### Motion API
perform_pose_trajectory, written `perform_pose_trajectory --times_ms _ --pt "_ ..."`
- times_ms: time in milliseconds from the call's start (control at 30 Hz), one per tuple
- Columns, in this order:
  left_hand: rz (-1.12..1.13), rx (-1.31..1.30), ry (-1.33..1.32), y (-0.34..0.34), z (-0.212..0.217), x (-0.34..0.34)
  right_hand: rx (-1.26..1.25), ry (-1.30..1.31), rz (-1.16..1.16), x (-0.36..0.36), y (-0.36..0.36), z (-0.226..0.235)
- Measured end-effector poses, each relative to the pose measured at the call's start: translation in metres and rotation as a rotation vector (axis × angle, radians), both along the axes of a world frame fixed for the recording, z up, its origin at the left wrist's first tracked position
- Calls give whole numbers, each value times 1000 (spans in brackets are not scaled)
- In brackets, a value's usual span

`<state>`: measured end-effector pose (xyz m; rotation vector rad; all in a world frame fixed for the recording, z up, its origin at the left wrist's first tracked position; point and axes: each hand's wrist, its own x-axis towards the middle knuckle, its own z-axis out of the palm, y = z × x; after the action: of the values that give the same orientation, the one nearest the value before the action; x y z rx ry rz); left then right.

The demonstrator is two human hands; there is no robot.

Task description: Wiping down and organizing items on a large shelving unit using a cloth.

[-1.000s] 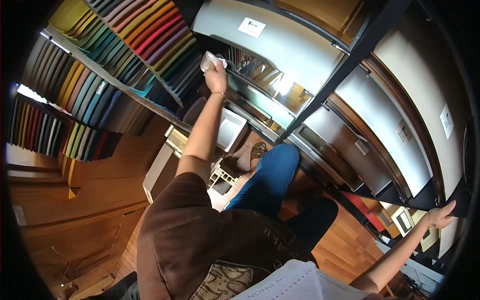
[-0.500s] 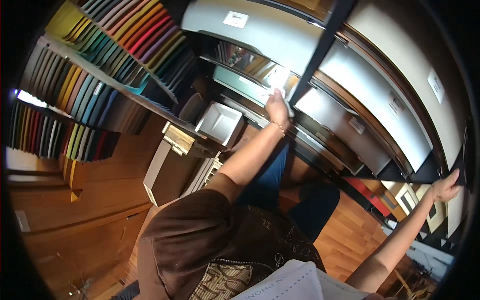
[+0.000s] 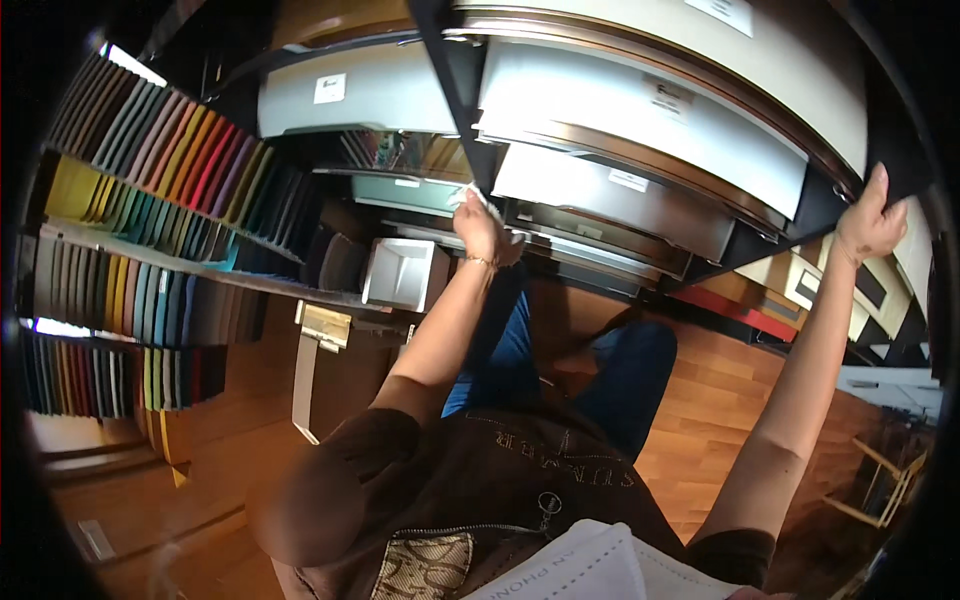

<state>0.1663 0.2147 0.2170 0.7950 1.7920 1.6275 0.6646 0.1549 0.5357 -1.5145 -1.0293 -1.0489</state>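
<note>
My left hand (image 3: 478, 232) is closed around a crumpled white cloth (image 3: 466, 192), part of which shows above the fingers. It sits at the lower end of a dark upright bar (image 3: 462, 85), in front of a pale green sample panel (image 3: 415, 192). Further right, my right hand (image 3: 872, 225) grips the dark frame (image 3: 900, 130) at the rack's right side, thumb pointing up. Its fingertips are partly hidden behind the edge. Between my hands hang glossy white and grey door panels (image 3: 640, 110) with brown edges and small labels.
Rows of coloured sample swatches (image 3: 190, 145) fill shelves at the left. A white box-shaped tray (image 3: 400, 275) and a brown cabinet sample (image 3: 340, 385) stand below them. A red panel (image 3: 735, 312) and framed door samples (image 3: 812, 285) are low at right, above the wooden floor (image 3: 700, 400).
The view has turned, so the rack lies more level and shifted left. My left hand still holds the cloth near the upright bar; my right hand stays on the rack's frame.
</note>
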Motion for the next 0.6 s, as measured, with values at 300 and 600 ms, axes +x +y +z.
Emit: perform_pose_trajectory --times_ms 300,600 --pt "-253 -79 -1019 -26 86 81 130 -68 85 -34 -14 5" --pt "-98 -100 -1001 -38 96 177 201 -112 109 -28 -8 0"
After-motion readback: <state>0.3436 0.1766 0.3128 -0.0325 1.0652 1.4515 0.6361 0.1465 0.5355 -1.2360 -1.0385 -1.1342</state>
